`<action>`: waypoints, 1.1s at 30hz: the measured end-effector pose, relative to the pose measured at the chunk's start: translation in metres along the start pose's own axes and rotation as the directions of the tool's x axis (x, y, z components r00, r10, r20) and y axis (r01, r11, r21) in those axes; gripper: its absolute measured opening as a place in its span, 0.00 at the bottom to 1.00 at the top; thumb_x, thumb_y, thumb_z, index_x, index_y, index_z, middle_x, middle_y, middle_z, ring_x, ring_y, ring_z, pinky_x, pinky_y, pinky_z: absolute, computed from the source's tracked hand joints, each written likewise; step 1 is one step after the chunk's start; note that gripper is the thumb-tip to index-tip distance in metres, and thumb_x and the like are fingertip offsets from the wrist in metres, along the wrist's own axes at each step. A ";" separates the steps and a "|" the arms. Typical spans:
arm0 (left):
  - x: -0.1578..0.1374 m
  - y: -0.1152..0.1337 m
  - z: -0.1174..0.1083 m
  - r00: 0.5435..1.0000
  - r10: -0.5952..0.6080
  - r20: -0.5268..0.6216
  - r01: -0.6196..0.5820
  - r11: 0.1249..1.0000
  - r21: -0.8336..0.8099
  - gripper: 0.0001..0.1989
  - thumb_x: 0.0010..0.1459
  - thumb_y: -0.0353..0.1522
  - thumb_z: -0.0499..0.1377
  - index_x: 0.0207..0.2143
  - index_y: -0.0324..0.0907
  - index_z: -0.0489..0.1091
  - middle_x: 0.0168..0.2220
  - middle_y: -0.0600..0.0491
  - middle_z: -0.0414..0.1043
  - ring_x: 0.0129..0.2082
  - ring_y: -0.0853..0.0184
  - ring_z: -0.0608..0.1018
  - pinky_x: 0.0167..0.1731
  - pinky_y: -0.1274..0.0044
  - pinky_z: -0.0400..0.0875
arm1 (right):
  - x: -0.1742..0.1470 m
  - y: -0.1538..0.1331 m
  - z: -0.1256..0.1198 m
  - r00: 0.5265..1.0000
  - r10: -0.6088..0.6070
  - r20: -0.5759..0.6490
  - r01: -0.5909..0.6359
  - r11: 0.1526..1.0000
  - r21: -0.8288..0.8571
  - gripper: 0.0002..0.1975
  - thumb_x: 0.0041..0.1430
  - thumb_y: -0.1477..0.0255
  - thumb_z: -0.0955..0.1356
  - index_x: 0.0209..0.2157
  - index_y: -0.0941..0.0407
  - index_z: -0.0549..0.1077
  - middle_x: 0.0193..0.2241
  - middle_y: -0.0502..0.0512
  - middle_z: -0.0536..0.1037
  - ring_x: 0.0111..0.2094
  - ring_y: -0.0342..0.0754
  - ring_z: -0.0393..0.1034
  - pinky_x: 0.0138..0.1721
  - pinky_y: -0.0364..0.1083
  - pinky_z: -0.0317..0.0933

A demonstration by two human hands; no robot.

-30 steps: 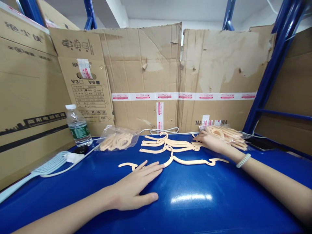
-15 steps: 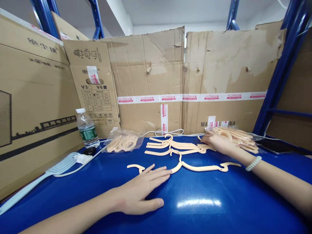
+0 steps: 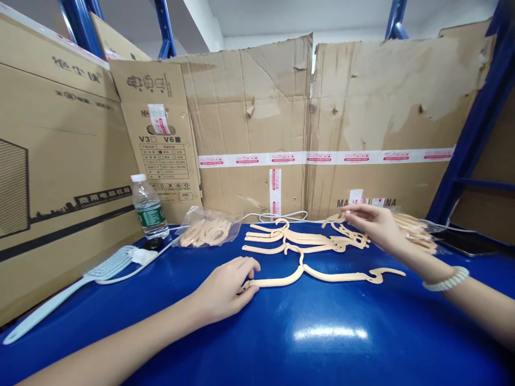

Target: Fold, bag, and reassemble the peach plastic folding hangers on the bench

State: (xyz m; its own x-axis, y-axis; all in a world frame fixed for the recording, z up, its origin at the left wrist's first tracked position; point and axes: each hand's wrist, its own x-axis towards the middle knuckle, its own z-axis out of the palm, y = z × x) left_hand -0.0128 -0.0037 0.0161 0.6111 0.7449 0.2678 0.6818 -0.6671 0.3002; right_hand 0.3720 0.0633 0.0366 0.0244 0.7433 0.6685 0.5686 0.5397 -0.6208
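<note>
- And here's the L hand, thumb + fingers closed on the L end of the front hanger, down on the tabletop.
- R hand farther out, well apart from L, pinching a small curved piece; looks lifted, tho can't be sure.
- Key relation rn: hanger's long axis runs L-to-R across the person's front, hook pointing away. L hand's the nearer, touching it; R hand's out beyond its R arm.
- Curved piece sticks out L of the R fingertips, beyond the hanger, up & R of L hand.
- Hanger's R end shows a hooked tip; L end's partly hidden by fingers, can't tell what's fitted.
- Stacked hangers just beyond, loose curved pieces near R hand.
</note>
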 end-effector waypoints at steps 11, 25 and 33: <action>-0.007 0.038 0.007 0.983 -0.174 0.052 0.176 0.841 -0.511 0.10 0.58 0.37 0.56 0.38 0.40 0.72 0.34 0.49 0.73 0.33 0.63 0.73 0.34 0.73 0.67 | -0.074 -0.093 0.067 0.928 0.137 0.346 -0.333 0.721 0.607 0.11 0.50 0.66 0.78 0.35 0.55 0.79 0.32 0.54 0.79 0.31 0.44 0.74 0.34 0.42 0.70; 0.002 0.042 0.024 0.927 -0.317 0.198 0.279 0.233 -0.932 0.25 0.49 0.49 0.67 0.32 0.37 0.65 0.27 0.51 0.75 0.23 0.71 0.76 0.24 0.80 0.70 | -0.067 -0.089 0.061 0.796 -0.326 0.509 0.175 0.930 0.322 0.08 0.67 0.68 0.67 0.42 0.56 0.76 0.38 0.57 0.78 0.40 0.49 0.72 0.43 0.48 0.66; 0.004 0.035 0.024 0.916 -0.357 0.184 0.296 0.291 -0.910 0.25 0.46 0.49 0.68 0.29 0.39 0.62 0.22 0.55 0.73 0.19 0.73 0.73 0.22 0.81 0.67 | -0.027 -0.012 0.049 0.786 -0.281 0.551 0.446 0.875 -0.190 0.08 0.63 0.74 0.65 0.37 0.55 0.77 0.37 0.60 0.78 0.40 0.57 0.69 0.43 0.55 0.64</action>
State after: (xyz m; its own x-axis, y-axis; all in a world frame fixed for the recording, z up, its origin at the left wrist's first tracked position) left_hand 0.0233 -0.0241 0.0059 0.3900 0.9203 -0.0303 0.0129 0.0274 0.9995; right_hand 0.3246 0.0565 0.0062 -0.5934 0.6503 0.4743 0.6645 0.7283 -0.1672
